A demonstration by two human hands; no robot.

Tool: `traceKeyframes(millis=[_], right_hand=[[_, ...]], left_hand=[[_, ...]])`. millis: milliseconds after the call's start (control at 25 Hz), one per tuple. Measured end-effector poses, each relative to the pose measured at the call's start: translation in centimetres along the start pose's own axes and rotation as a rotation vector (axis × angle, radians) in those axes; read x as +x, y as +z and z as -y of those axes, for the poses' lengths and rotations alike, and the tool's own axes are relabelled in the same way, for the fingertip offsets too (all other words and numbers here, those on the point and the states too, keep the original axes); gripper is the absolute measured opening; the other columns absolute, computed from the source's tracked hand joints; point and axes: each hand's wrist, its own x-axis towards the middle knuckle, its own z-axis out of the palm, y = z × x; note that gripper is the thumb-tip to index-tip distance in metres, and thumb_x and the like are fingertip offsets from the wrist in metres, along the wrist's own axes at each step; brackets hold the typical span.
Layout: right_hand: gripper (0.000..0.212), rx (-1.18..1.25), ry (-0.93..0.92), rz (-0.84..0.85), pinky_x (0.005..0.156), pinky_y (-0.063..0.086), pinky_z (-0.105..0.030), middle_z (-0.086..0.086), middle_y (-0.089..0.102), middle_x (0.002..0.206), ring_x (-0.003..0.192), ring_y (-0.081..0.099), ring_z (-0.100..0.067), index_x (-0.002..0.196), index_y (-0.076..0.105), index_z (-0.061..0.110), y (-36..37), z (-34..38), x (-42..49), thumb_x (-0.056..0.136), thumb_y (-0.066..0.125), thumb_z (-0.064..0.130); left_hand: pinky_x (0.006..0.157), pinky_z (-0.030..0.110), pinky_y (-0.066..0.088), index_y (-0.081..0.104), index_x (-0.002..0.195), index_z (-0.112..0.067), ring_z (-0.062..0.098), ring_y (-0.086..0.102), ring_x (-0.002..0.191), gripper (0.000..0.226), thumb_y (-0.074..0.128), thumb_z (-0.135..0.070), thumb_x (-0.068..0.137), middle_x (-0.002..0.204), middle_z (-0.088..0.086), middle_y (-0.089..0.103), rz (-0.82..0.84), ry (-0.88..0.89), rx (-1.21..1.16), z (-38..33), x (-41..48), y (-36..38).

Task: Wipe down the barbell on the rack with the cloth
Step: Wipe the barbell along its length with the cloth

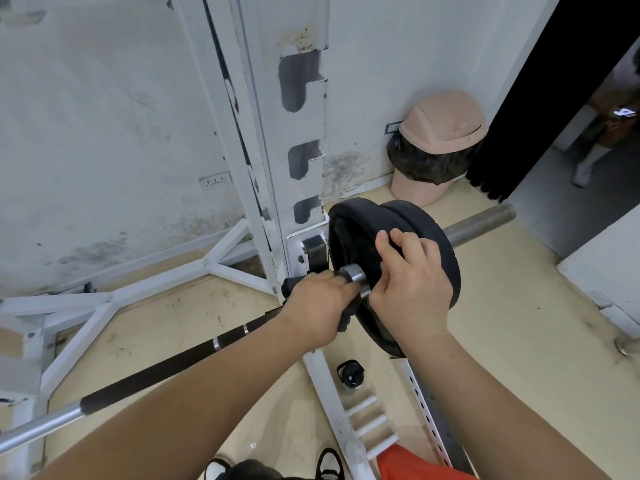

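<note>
The barbell (156,372) lies across the white rack (301,133), its black-sleeved shaft running from lower left up to two black weight plates (426,220). The bare steel end (485,221) sticks out past the plates. My left hand (318,303) grips a black cloth (289,285) wrapped round the bar just inside the steel collar (353,273). My right hand (412,282) holds the nearer plate, with fingers and thumb curled over its rim beside the collar.
A pink swing-lid bin (440,147) with a black bag stands in the corner. On the floor by the rack's base rail with pegs (367,420) lies a black bottle (351,374). A person stands in the doorway (602,133) at far right.
</note>
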Motion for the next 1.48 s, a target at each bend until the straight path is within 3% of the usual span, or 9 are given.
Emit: traceKeyframes(millis=[160,240,360,480,560,840,1120,1280,1480], right_hand=[[0.056,-0.017,-0.034,0.020,0.108,0.044,-0.051,-0.016,0.063,0.129,0.126,0.052,-0.037,0.133,0.062,0.002,-0.9,1.2,-0.1,0.080,0.047,0.011],[0.058,0.063,-0.150,0.045,0.116,0.035,-0.055,-0.017,0.060,0.132,0.134,0.049,-0.039,0.134,0.061,0.001,-1.3,2.6,-1.2,0.077,0.056,0.004],[0.040,0.222,-0.182,0.270,0.086,0.057,-0.040,-0.003,0.060,0.123,0.117,0.059,-0.027,0.125,0.067,0.014,-0.7,4.2,-3.9,0.085,0.064,0.014],[0.027,0.186,0.178,0.672,0.072,0.054,-0.034,0.007,0.056,0.121,0.109,0.058,-0.018,0.114,0.065,0.023,1.7,4.3,-4.7,0.090,0.065,0.036],[0.021,0.146,0.243,0.751,0.067,0.050,-0.032,0.004,0.058,0.113,0.099,0.060,-0.020,0.099,0.066,0.019,3.0,4.6,-4.5,0.089,0.066,0.038],[0.024,0.107,0.161,0.683,0.059,0.043,-0.029,0.001,0.058,0.098,0.078,0.056,-0.020,0.084,0.069,0.016,4.3,4.5,-4.3,0.090,0.063,0.039],[0.027,0.094,0.105,0.591,0.052,0.051,-0.034,0.000,0.059,0.088,0.074,0.061,-0.023,0.075,0.069,0.013,5.3,4.2,-5.5,0.084,0.067,0.038],[0.027,0.100,0.092,0.585,0.055,0.050,-0.032,0.002,0.057,0.090,0.076,0.061,-0.022,0.079,0.070,0.014,5.5,4.0,-5.7,0.087,0.064,0.039],[0.028,0.064,0.087,0.586,0.053,0.049,-0.031,0.001,0.058,0.090,0.075,0.063,-0.024,0.077,0.070,0.014,5.7,4.1,-5.8,0.086,0.066,0.041]], left_hand=[[0.084,0.035,0.042,0.055,0.121,-0.025,0.022,0.054,0.109,0.047,0.066,-0.013,0.078,0.118,-0.005,0.065,0.046,-0.139,0.085,0.2,-5.1,-1.0],[0.086,0.036,0.041,0.052,0.127,-0.025,0.024,0.054,0.113,0.049,0.064,-0.013,0.080,0.120,-0.004,0.063,0.032,-0.205,0.124,1.0,-8.4,-1.6],[0.079,0.035,0.047,0.052,0.108,-0.029,0.024,0.057,0.102,0.042,0.060,-0.009,0.072,0.104,-0.005,0.064,-0.078,-0.290,-0.016,3.5,-10.2,-1.6],[0.083,0.039,0.050,0.057,0.118,-0.027,0.025,0.059,0.100,0.045,0.062,-0.014,0.074,0.104,0.003,0.065,-0.030,-0.296,-0.274,4.4,-6.7,-0.9],[0.083,0.037,0.047,0.059,0.118,-0.023,0.028,0.061,0.096,0.041,0.064,-0.019,0.077,0.099,0.005,0.068,-0.039,-0.310,-0.285,3.6,-4.2,-0.4],[0.075,0.035,0.053,0.064,0.109,-0.032,0.022,0.064,0.091,0.029,0.058,-0.025,0.081,0.097,-0.005,0.070,0.134,-0.434,-0.271,7.8,-8.5,-1.3],[0.062,0.024,0.040,0.067,0.107,-0.025,0.017,0.062,0.083,0.024,0.067,-0.016,0.084,0.089,-0.007,0.069,-0.051,-0.414,-0.521,5.5,-5.1,-0.6],[0.075,0.032,0.050,0.066,0.101,-0.025,0.020,0.064,0.092,0.017,0.068,-0.028,0.085,0.096,-0.004,0.071,0.180,-0.497,-0.348,9.2,-8.1,-2.0],[0.084,0.036,0.055,0.072,0.104,-0.021,0.022,0.067,0.093,0.019,0.072,-0.024,0.085,0.097,0.000,0.074,-0.009,-0.465,-0.695,6.8,-4.2,-0.8]])
